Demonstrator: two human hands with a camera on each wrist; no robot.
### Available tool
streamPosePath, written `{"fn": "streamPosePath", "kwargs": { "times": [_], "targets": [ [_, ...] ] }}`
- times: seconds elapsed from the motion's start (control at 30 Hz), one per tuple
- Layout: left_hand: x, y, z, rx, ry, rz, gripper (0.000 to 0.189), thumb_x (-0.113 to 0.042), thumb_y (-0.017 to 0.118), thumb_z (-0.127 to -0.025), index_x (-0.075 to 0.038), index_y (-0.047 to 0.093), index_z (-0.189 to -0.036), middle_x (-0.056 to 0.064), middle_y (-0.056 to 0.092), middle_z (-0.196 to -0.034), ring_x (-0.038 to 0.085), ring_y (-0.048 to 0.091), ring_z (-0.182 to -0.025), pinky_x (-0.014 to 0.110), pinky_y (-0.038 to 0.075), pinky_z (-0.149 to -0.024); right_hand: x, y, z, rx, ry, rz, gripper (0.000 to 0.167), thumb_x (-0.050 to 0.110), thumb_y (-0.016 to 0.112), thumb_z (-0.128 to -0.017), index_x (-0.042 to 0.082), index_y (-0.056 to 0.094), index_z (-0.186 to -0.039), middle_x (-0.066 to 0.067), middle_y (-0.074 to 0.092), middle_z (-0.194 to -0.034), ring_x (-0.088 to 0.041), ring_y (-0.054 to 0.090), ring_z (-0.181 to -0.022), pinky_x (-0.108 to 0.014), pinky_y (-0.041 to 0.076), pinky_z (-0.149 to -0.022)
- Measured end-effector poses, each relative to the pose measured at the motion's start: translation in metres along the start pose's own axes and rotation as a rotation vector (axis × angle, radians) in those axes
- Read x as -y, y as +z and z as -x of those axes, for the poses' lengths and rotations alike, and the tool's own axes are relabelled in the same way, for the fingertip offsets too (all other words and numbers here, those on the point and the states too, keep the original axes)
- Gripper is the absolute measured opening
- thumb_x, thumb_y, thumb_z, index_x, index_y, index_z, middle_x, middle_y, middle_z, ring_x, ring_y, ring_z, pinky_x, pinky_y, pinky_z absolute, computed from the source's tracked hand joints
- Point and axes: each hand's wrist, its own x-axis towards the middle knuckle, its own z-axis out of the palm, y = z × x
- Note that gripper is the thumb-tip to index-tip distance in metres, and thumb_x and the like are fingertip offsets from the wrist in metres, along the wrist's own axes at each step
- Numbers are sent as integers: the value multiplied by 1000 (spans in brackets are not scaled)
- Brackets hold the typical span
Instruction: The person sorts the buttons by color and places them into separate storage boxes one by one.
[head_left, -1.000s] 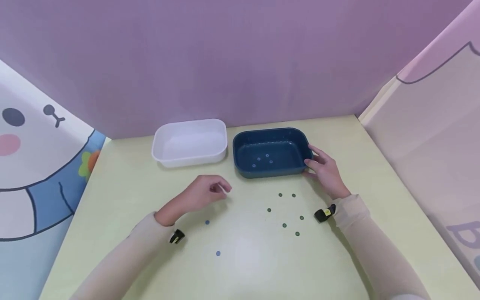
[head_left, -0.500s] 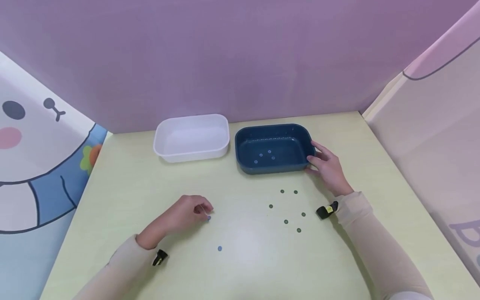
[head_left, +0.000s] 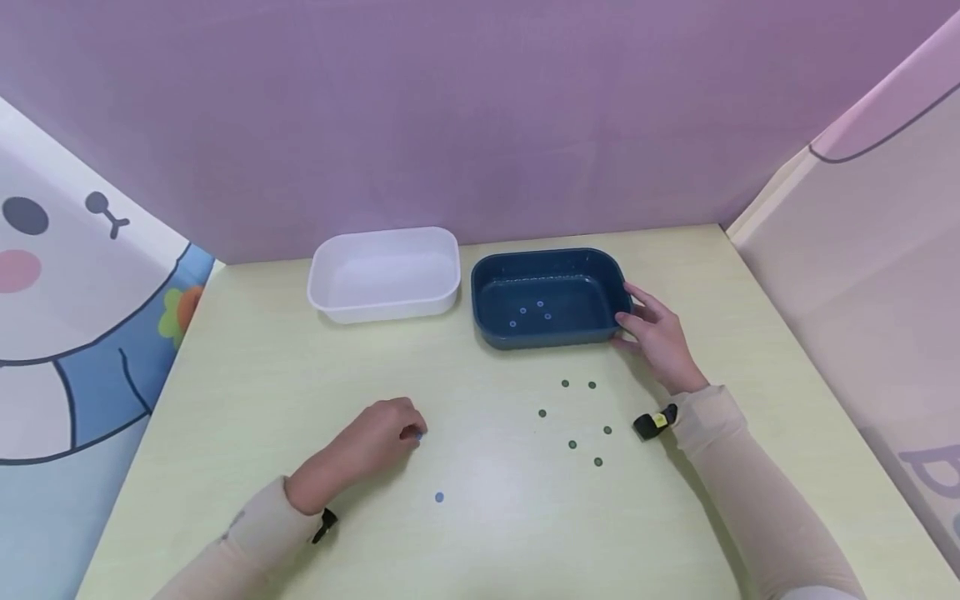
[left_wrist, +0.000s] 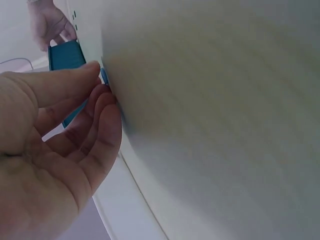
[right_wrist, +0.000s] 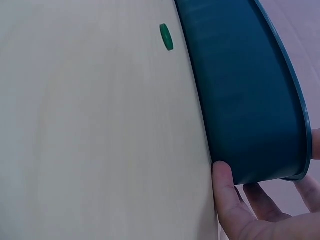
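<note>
Blue disc (left_wrist: pixel 104 76), small, thin and flat, is found left of and below centre in the head view, low against the bench (head_left: pixel 487 542), where it is pinched between the thumb and curled fingertips of the left hand (head_left: pixel 378 437); how firmly cannot be told. It could easily be lost — so little edge is offered that, if the tips were closed unevenly, it would probably be skidded along the smooth surface or flipped free. A second blue disc (head_left: pixel 439 497), at lower centre, might be brushed aside if the hand were swept low toward the bottom of the frame. Right of centre, the teal tray (head_left: pixel 551 339) is gripped at its right end by the right hand (head_left: pixel 662 346); were it tugged downward in the frame, the six green discs (head_left: pixel 573 444) scattered below it could be shoved along, and the four pale-ringed discs (head_left: pixel 547 317) on its floor could be slid about. Its walls are smooth and faintly glossy — plastic, by the look of it — with rounded corners and a thin lip, a rounded oblong repeated in the white tray (head_left: pixel 390 312) at upper centre-left. Pale yellow-green is shown by the bench, with faint wood-like streaks in the wrist views.
</note>
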Motion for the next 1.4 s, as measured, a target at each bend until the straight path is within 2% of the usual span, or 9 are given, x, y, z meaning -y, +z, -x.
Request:
{"fn": "streamPosePath", "kwargs": {
  "times": [0.3, 0.47, 0.63, 0.83, 0.97, 1.07, 1.13, 1.27, 1.4],
  "targets": [
    [-2, 1, 0, -72, 88, -133, 14, 7, 75, -84, -6, 77, -89, -1, 63, -85, 18, 67, -81, 24, 56, -71, 2, 1, 0, 7, -2, -6, 62, 10, 55, -103, 18, 31, -160, -27, 31, -155, -43, 39, -138, -48, 51, -94],
    [-3, 4, -1, -79, 88, -181, 13, 6, 76, -84, -7, 77, -88, -1, 62, -83, 17, 66, -79, 24, 56, -70, 3, 1, 1, 6, 2, -6, 62, 9, 55, -103, 19, 31, -160, -28, 32, -154, -43, 41, -136, -48, 51, -95],
    [-5, 4, -5, -89, 151, -254, 17, 9, 74, -82, -8, 75, -85, 0, 59, -79, 17, 64, -74, 24, 54, -66, 3, 0, 2, 8, 2, -9, 62, 10, 55, -104, 19, 30, -160, -27, 32, -153, -41, 42, -135, -48, 50, -95],
    [-8, 1, -9, -59, 179, -292, 17, 9, 73, -82, -7, 72, -83, 1, 59, -77, 17, 61, -70, 24, 52, -63, 0, -1, 1, 4, -5, -21, 62, 10, 56, -103, 17, 32, -160, -28, 33, -154, -41, 43, -135, -46, 52, -93],
    [-12, 1, -9, -41, 184, -315, 20, 11, 72, -81, -8, 67, -78, -1, 51, -71, 12, 49, -63, 22, 46, -57, -2, 0, 1, 3, -7, -23, 62, 10, 57, -103, 16, 33, -159, -28, 34, -152, -38, 46, -132, -44, 53, -91],
    [-15, 0, -10, -29, 182, -296, 24, 12, 69, -81, -10, 61, -74, -4, 45, -68, 10, 40, -60, 21, 40, -54, -2, 0, 2, 5, -5, -15, 61, 11, 57, -103, 17, 33, -159, -28, 36, -151, -37, 48, -130, -44, 53, -92],
    [-16, -2, -12, -23, 175, -245, 27, 14, 65, -81, -10, 60, -72, -5, 45, -68, 10, 40, -61, 21, 40, -55, -1, 0, 3, 8, -4, -12, 61, 11, 57, -103, 17, 33, -159, -28, 35, -151, -39, 47, -131, -45, 52, -93],
    [-18, -9, -21, -42, 119, -88, 24, 11, 64, -83, -12, 65, -76, -7, 55, -75, 8, 50, -68, 21, 47, -61, -1, 0, 4, 12, -1, -7, 61, 11, 56, -103, 18, 32, -160, -28, 34, -153, -43, 43, -135, -48, 51, -95],
    [-20, -17, -34, -84, 52, 86, 14, 3, 70, -86, -11, 69, -82, -5, 64, -85, 10, 60, -76, 23, 53, -66, 0, 0, 4, 13, -4, 2, 61, 11, 55, -104, 19, 31, -160, -27, 33, -154, -44, 42, -136, -48, 51, -95]
  ]
}}
